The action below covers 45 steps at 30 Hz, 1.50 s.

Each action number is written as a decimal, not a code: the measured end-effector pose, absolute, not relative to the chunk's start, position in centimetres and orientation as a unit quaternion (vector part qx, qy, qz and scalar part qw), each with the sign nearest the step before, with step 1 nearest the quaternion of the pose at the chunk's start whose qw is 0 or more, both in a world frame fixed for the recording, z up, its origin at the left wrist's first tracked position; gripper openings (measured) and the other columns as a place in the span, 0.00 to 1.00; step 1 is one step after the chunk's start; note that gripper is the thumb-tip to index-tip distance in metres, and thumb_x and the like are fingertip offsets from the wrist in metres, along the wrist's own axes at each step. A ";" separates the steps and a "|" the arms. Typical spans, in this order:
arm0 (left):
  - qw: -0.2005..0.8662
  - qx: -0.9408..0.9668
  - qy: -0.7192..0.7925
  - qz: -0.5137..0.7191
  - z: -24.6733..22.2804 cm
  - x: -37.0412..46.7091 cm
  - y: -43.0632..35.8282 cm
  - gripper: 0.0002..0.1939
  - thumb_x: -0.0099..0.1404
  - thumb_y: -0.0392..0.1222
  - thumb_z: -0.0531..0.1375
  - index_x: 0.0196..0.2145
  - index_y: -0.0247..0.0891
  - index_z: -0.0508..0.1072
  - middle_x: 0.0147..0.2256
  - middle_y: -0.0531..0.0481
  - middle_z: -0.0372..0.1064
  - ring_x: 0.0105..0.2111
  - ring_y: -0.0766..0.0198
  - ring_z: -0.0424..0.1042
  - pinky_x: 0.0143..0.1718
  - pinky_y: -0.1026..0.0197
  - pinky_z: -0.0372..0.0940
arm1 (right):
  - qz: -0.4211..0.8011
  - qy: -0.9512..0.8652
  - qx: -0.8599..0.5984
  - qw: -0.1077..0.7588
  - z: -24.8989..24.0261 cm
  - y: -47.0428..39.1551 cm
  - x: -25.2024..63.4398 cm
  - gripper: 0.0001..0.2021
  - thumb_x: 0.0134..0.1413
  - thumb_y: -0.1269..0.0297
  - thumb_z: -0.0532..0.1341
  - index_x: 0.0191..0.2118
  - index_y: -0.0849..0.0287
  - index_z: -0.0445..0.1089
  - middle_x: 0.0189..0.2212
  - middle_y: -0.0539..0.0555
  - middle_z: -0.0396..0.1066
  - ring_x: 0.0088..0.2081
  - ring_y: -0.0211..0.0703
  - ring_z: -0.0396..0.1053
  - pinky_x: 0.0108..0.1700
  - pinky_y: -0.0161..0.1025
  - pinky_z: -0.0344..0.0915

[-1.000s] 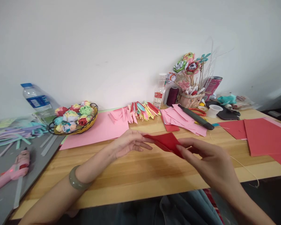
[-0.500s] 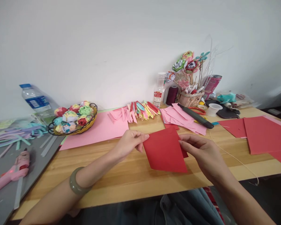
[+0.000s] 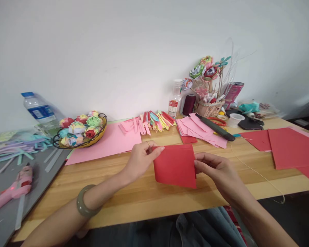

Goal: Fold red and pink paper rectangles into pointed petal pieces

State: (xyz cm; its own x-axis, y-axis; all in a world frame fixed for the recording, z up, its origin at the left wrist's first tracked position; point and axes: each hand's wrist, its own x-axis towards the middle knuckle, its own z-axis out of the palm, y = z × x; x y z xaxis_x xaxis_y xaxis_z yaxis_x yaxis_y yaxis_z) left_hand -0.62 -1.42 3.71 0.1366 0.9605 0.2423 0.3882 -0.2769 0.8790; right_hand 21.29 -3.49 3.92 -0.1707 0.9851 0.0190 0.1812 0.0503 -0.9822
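Observation:
Both hands hold a folded sheet of red paper (image 3: 174, 166) above the wooden table. My left hand (image 3: 142, 158) pinches its upper left corner between thumb and fingers. Gripping the right edge is my right hand (image 3: 213, 166), its fingertips partly behind the paper. The sheet bends round at the left side, and its edges lie close together at the right. Just behind it are a stack of pink paper pieces (image 3: 189, 128) and a small red paper piece (image 3: 188, 139).
A basket of paper flowers (image 3: 103, 132) rests on pink paper (image 3: 118, 140). At left, a pink glue gun (image 3: 22, 183) lies on a grey board (image 3: 41, 187). A dark-handled cutter (image 3: 216, 127), a thread (image 3: 260, 174) and red sheets (image 3: 293, 149) lie at right. Bottles stand by the wall.
The red paper has shifted slightly left and turned more level. Its right edges now line up more closely, and both hands have moved a little with it.

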 end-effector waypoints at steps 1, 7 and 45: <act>0.325 0.681 0.495 0.430 3.7 -0.6 -1.5 0.17 0.61 0.49 0.56 0.21 0.36 0.62 0.19 0.58 0.54 0.21 0.71 0.53 0.23 0.67 0.49 | 0.483 -0.592 -0.491 0.419 3.9 -3.5 21.3 0.17 0.46 0.49 0.61 0.30 0.60 0.75 0.26 0.54 0.73 0.27 0.42 0.69 0.30 0.37 0.68; 0.353 0.676 0.470 0.444 3.7 -0.5 -1.6 0.15 0.61 0.49 0.56 0.23 0.35 0.66 0.22 0.56 0.60 0.23 0.71 0.58 0.25 0.67 0.54 | 0.430 -0.610 -0.510 0.427 4.1 -4.1 21.0 0.16 0.43 0.49 0.64 0.30 0.58 0.74 0.24 0.52 0.72 0.25 0.41 0.68 0.27 0.35 0.66; 0.411 0.597 0.443 0.528 3.5 0.3 -2.4 0.06 0.51 0.40 0.66 0.28 0.36 0.76 0.29 0.49 0.75 0.31 0.64 0.72 0.33 0.65 0.66 | 0.289 -0.737 -0.488 0.367 2.9 -5.1 20.2 0.17 0.59 0.56 0.49 0.23 0.58 0.62 0.17 0.48 0.61 0.21 0.37 0.59 0.23 0.32 0.56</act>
State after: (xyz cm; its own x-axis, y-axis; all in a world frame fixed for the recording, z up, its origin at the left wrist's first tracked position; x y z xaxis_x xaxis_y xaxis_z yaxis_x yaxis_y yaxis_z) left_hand 0.31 -2.39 3.51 0.0505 0.9626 0.2661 0.0945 -0.2699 0.9582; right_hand 20.22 -5.12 2.92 -0.2539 0.9320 0.2585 0.5076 0.3559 -0.7846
